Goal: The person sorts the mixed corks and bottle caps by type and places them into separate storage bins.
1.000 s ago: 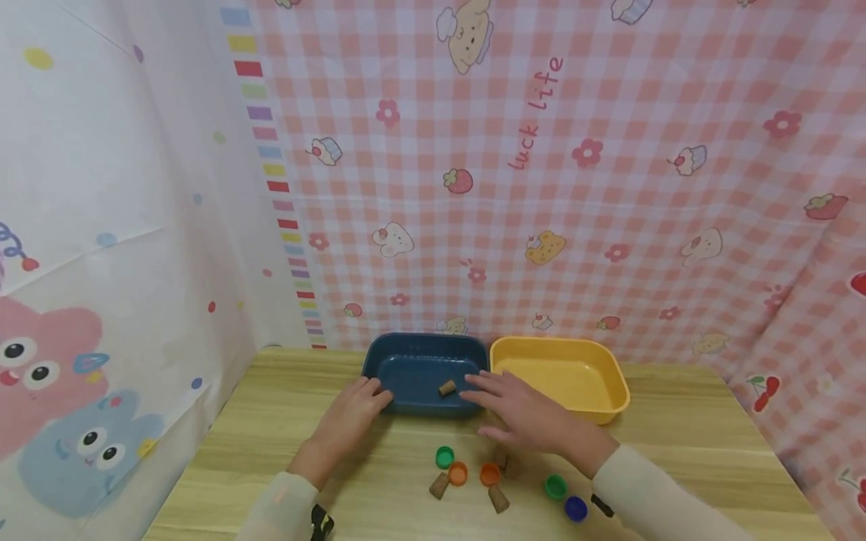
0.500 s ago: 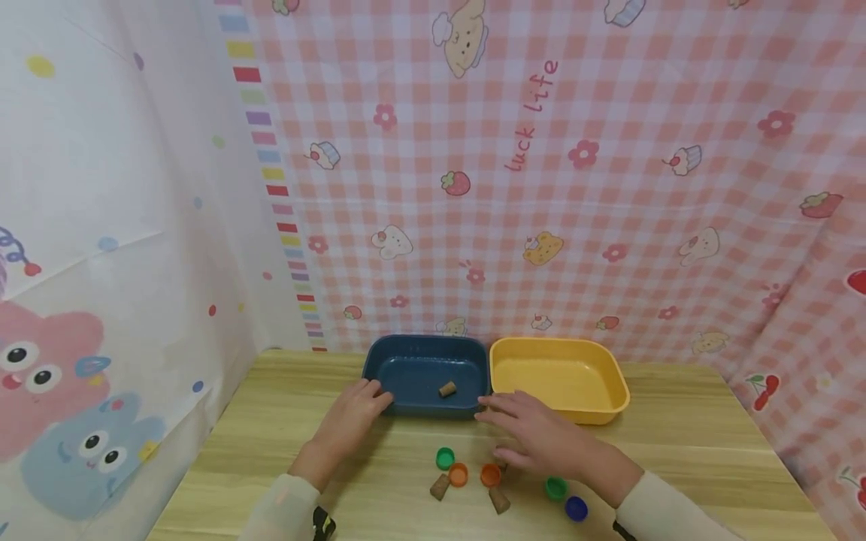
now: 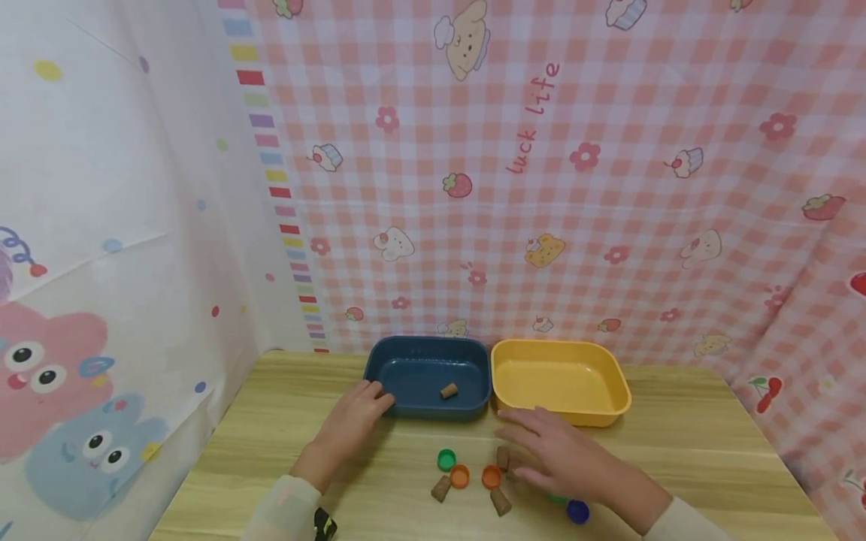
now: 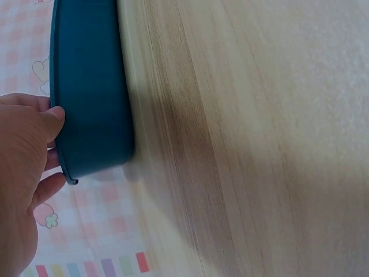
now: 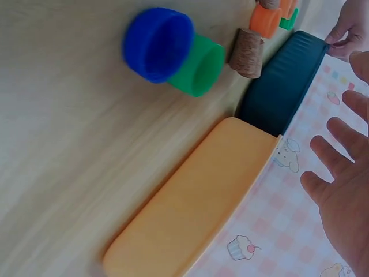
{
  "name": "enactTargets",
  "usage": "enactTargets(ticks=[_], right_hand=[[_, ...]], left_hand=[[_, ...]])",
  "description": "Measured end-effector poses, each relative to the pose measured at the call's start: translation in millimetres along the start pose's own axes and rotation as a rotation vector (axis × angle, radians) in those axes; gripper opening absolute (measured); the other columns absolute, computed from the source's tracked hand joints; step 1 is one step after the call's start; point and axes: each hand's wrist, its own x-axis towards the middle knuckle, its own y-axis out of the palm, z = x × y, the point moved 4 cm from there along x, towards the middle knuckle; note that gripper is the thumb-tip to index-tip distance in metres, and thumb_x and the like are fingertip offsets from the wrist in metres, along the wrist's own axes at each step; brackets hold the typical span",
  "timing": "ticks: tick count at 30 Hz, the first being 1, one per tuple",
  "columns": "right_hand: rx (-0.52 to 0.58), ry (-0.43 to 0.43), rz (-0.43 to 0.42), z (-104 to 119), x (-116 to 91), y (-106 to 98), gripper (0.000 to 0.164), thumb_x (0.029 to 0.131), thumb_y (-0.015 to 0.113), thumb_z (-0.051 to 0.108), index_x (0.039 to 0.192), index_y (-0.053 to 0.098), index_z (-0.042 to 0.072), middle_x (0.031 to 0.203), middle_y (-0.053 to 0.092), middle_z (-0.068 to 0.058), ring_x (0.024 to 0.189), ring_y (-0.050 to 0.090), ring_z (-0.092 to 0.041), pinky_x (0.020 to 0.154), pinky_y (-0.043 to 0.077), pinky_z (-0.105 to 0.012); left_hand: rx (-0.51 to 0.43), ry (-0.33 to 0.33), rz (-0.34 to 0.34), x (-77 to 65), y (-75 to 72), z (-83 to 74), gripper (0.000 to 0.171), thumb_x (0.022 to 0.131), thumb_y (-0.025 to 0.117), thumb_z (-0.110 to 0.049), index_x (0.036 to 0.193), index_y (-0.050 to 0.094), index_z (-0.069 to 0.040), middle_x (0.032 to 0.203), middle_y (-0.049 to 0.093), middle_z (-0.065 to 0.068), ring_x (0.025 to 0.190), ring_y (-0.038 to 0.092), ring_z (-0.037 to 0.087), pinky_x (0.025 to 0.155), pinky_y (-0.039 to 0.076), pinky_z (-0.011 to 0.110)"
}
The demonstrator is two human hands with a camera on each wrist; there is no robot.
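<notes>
At the front left corner of the dark blue tray, my left hand pinches the rim; the left wrist view has the thumb against the outer wall. One cork lies inside that tray. My right hand hovers over the table in front of the yellow tray, its fingers spread and holding nothing. Close to its fingertips stands another cork. Beneath the hand, a green cap is partly covered in the head view, with a blue cap beside it.
The yellow tray stands against the blue one's right side. Nearer on the table are a green cap, two orange caps and two lying corks. A checked pink cloth hangs behind.
My right hand has drawn back from the blue tray's right end, moving right and toward me over the table. The left hand and the cork in the tray stay in place.
</notes>
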Motion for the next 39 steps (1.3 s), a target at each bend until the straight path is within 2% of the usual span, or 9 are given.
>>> enactTargets(ticks=[4, 8, 14, 20, 24, 31, 39], right_hand=[[-0.005, 0.023, -0.009, 0, -11, 0, 0.062, 0.085, 0.083, 0.037, 0.14, 0.061, 0.018, 0.152, 0.053, -0.006, 0.133, 0.056, -0.025, 0.104, 0.051, -0.048], [-0.006, 0.045, -0.015, -1, -22, 0, 0.065, 0.083, 0.086, 0.037, 0.14, 0.061, 0.02, 0.151, 0.055, -0.006, 0.132, 0.058, -0.024, 0.102, 0.053, -0.047], [-0.007, 0.077, 0.017, -3, -37, 4, 0.068, 0.083, 0.086, 0.041, 0.142, 0.059, 0.023, 0.152, 0.054, -0.003, 0.13, 0.059, -0.021, 0.098, 0.055, -0.046], [0.016, 0.102, 0.045, -2, -45, 3, 0.065, 0.085, 0.084, 0.042, 0.142, 0.059, 0.023, 0.15, 0.055, -0.003, 0.13, 0.058, -0.021, 0.098, 0.054, -0.048], [0.049, 0.146, 0.098, -1, -50, 5, 0.061, 0.088, 0.08, 0.044, 0.141, 0.059, 0.022, 0.149, 0.056, -0.003, 0.128, 0.059, -0.021, 0.099, 0.053, -0.048], [0.154, 0.277, 0.225, -4, -60, 13, 0.061, 0.093, 0.073, 0.05, 0.146, 0.055, 0.028, 0.152, 0.054, -0.001, 0.131, 0.057, -0.024, 0.102, 0.052, -0.052], [0.174, 0.306, 0.288, -7, -65, 24, 0.062, 0.09, 0.071, 0.059, 0.143, 0.057, 0.028, 0.147, 0.056, 0.0, 0.127, 0.059, -0.025, 0.1, 0.052, -0.052]], left_hand=[[-0.003, 0.017, -0.03, -0.7, 0.8, -0.3, 0.025, 0.084, 0.077, 0.005, 0.102, 0.074, -0.012, 0.091, 0.062, 0.003, 0.083, 0.054, 0.021, 0.081, 0.053, 0.038], [-0.002, 0.026, -0.034, -0.5, 1.8, -0.9, 0.024, 0.084, 0.077, 0.005, 0.101, 0.074, -0.012, 0.089, 0.061, 0.003, 0.081, 0.052, 0.021, 0.078, 0.051, 0.037], [0.007, 0.017, -0.01, 0.7, 2.3, -1.1, 0.024, 0.086, 0.076, 0.005, 0.102, 0.073, -0.012, 0.089, 0.06, 0.003, 0.081, 0.051, 0.02, 0.077, 0.05, 0.036], [0.004, 0.029, -0.03, 1.5, 1.9, 0.6, 0.025, 0.085, 0.077, 0.006, 0.102, 0.074, -0.012, 0.088, 0.06, 0.004, 0.079, 0.05, 0.02, 0.075, 0.05, 0.036], [0.0, 0.028, -0.022, 1.7, 1.3, 1.4, 0.025, 0.086, 0.076, 0.005, 0.104, 0.074, -0.012, 0.089, 0.061, 0.004, 0.08, 0.051, 0.02, 0.076, 0.05, 0.035], [0.002, 0.024, -0.011, 2.3, 0.3, 1.7, 0.024, 0.087, 0.076, 0.005, 0.104, 0.074, -0.012, 0.09, 0.061, 0.004, 0.081, 0.051, 0.02, 0.077, 0.05, 0.035], [0.005, 0.039, -0.038, -0.2, -0.8, 1.7, 0.024, 0.084, 0.076, 0.006, 0.102, 0.074, -0.011, 0.088, 0.061, 0.004, 0.08, 0.051, 0.021, 0.075, 0.05, 0.035]])
